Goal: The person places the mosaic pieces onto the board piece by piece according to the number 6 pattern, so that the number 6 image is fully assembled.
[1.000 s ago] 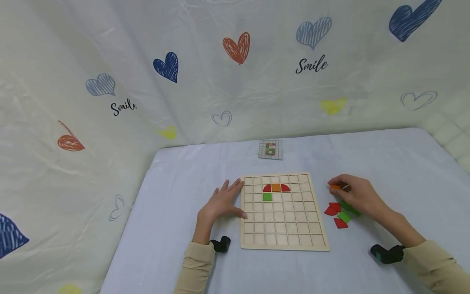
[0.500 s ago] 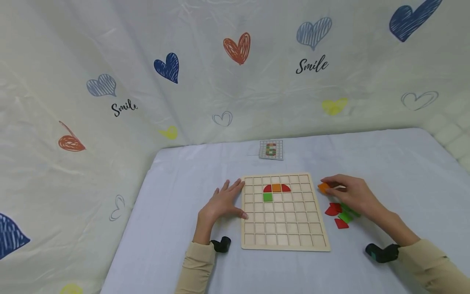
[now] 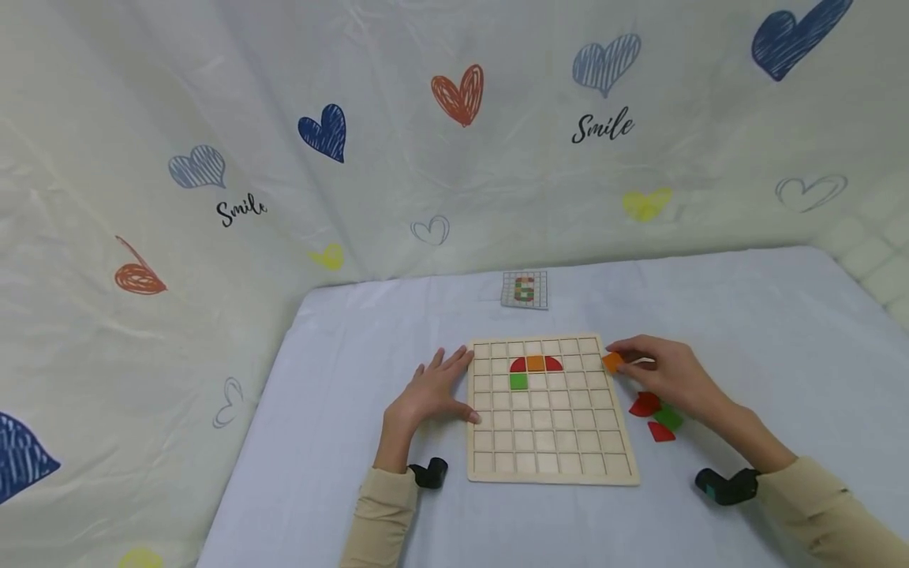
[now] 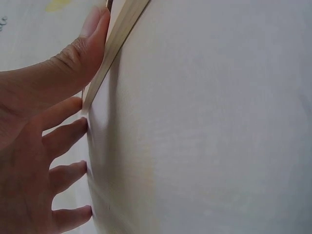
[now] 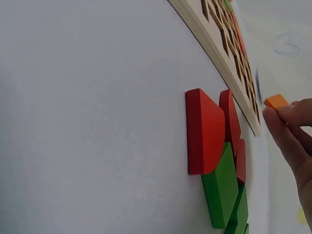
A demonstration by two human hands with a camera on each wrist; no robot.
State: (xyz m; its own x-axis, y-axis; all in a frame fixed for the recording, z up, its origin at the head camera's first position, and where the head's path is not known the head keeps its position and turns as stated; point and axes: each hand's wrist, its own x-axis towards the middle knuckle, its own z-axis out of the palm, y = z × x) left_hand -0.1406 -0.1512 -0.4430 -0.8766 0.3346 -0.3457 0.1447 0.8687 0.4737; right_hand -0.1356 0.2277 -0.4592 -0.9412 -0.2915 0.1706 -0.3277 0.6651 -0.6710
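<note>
A square wooden grid board (image 3: 561, 467) lies on the white cloth. Set into its upper rows are an orange square (image 3: 535, 364) between two red quarter-round pieces (image 3: 518, 364) and a green square (image 3: 518, 382) under the left one. My left hand (image 3: 429, 396) is spread along the board's left edge, its thumb on the rim. Between thumb and fingers, my right hand (image 3: 663, 367) pinches an orange block (image 5: 277, 101) at the board's upper right edge. Below that hand lie loose red pieces (image 3: 645, 405) and green pieces (image 5: 220, 187), some of them overlapping.
Behind the board lies a small card (image 3: 524, 290) printed with a grid and a coloured figure. A cloth with printed hearts hangs behind the table (image 3: 355, 347). Dark wrist-worn devices (image 3: 726, 486) sit near the sleeves.
My right hand has carried the orange block leftward from above the loose pieces to the board's right edge. The left hand keeps its place.
</note>
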